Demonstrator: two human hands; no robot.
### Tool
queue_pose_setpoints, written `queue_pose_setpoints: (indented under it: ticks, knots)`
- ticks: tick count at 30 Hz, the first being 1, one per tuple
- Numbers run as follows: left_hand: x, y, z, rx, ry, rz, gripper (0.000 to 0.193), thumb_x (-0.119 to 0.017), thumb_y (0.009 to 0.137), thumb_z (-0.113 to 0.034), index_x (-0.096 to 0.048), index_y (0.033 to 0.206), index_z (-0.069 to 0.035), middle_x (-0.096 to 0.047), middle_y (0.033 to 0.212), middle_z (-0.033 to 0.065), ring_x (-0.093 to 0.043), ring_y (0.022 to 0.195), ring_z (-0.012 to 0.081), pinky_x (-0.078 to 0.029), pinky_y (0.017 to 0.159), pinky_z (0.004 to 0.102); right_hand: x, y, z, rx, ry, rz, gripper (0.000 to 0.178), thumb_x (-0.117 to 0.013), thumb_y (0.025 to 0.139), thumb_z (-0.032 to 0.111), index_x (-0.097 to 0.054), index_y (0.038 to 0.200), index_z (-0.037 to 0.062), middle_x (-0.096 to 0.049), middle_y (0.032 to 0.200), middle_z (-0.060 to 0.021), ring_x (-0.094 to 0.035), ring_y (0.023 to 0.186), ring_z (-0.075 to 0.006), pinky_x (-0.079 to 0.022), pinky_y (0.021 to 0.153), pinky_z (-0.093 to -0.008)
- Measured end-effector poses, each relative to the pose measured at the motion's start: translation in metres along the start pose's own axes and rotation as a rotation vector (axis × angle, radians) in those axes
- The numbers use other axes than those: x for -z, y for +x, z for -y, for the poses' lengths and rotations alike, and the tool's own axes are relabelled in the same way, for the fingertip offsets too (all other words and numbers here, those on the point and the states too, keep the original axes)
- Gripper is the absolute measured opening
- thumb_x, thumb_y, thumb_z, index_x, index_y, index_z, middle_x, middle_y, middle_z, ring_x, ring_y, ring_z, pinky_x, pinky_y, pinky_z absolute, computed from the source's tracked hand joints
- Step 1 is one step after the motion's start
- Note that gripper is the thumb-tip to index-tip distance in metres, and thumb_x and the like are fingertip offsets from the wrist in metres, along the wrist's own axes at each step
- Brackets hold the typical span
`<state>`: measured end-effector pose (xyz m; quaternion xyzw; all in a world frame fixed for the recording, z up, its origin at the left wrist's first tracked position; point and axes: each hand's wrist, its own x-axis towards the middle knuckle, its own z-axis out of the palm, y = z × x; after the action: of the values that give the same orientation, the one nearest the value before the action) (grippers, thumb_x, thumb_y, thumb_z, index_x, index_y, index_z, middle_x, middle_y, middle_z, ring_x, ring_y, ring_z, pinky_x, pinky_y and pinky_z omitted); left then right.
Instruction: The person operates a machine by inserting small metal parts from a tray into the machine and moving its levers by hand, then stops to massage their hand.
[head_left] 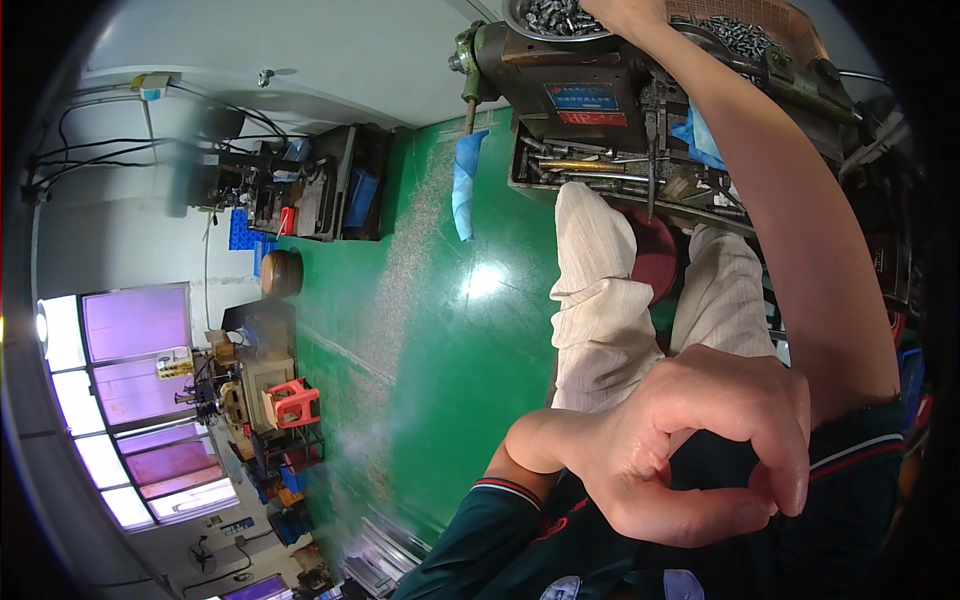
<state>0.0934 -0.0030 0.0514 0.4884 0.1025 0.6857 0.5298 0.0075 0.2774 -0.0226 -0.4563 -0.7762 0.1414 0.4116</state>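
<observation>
Close in front of me, my left hand (690, 440) is curled into a ring, with thumb and fingertips pressed together; whatever the pinch may hold is too small or hidden. My right arm reaches up to the top edge, where my right hand (628, 14) is cut off by the picture. That hand is beside a round metal bowl (575, 36) of small metal parts (562, 16), and its fingers are out of sight. More small metal pieces (735, 38) lie in a woven tray (797, 22) to the right of it. Below the bowl stands a dark bench machine (520, 70).
A drawer (530, 186) under the machine holds several tools and rods. A lever wrapped in blue (467, 185) hangs at its left. My legs (600, 300) are beneath it on the green floor (430, 290). Other machines (310, 185) and a red stool (295, 403) stand to the left.
</observation>
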Motion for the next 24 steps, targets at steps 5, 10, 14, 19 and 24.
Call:
queue_pose_setpoints:
  ticks: [5, 10, 14, 19, 24]
  knots:
    - [-0.004, -0.002, -0.001, 0.05, 0.05, 0.013, 0.015, -0.058, 0.065, 0.003, -0.058, 0.08, -0.001, -0.058, 0.071, 0.007, -0.054, 0.063, 0.0183, -0.04, 0.056, 0.0264, 0.001, -0.004, 0.014, -0.007, 0.008, -0.002, 0.013, -0.056, 0.062, 0.014, -0.063, 0.066, 0.0034, -0.061, 0.073, -0.0186, -0.059, 0.077, -0.0318, -0.046, 0.072, -0.0396]
    - [-0.026, 0.0, 0.007, 0.119, -0.011, 0.053, 0.015, -0.057, 0.067, -0.001, -0.058, 0.082, -0.001, -0.057, 0.067, 0.004, -0.053, 0.06, 0.0182, -0.039, 0.057, 0.0274, 0.002, 0.0, 0.01, -0.019, -0.033, -0.026, 0.013, -0.056, 0.062, 0.014, -0.063, 0.066, 0.0038, -0.061, 0.073, -0.0188, -0.059, 0.076, -0.032, -0.046, 0.071, -0.0397]
    - [-0.034, 0.003, 0.009, 0.143, -0.254, 0.208, 0.018, -0.051, 0.076, -0.002, -0.057, 0.093, 0.003, -0.056, 0.076, 0.0073, -0.053, 0.068, 0.0188, -0.042, 0.059, 0.027, -0.004, -0.001, 0.008, -0.006, -0.038, -0.029, 0.013, -0.056, 0.062, 0.014, -0.063, 0.066, 0.0042, -0.061, 0.072, -0.0189, -0.059, 0.076, -0.0322, -0.046, 0.071, -0.0399]
    - [-0.052, 0.002, 0.007, 0.144, -0.637, 0.248, 0.024, -0.045, 0.085, -0.004, -0.056, 0.103, 0.006, -0.055, 0.09, 0.0119, -0.052, 0.072, 0.0159, -0.041, 0.056, 0.02, -0.002, -0.002, 0.005, -0.013, -0.035, -0.011, 0.012, -0.056, 0.062, 0.014, -0.063, 0.065, 0.0045, -0.061, 0.073, -0.0192, -0.059, 0.076, -0.0321, -0.046, 0.07, -0.0399]
    - [-0.046, 0.009, -0.007, 0.335, -0.915, 0.29, 0.035, -0.036, 0.089, -0.007, -0.043, 0.12, 0.006, -0.046, 0.098, 0.0186, -0.046, 0.084, 0.025, -0.041, 0.061, 0.0272, -0.008, 0.001, 0.004, 0.018, -0.042, -0.037, 0.012, -0.056, 0.062, 0.013, -0.063, 0.065, 0.0037, -0.061, 0.073, -0.0189, -0.059, 0.076, -0.0319, -0.046, 0.071, -0.04]
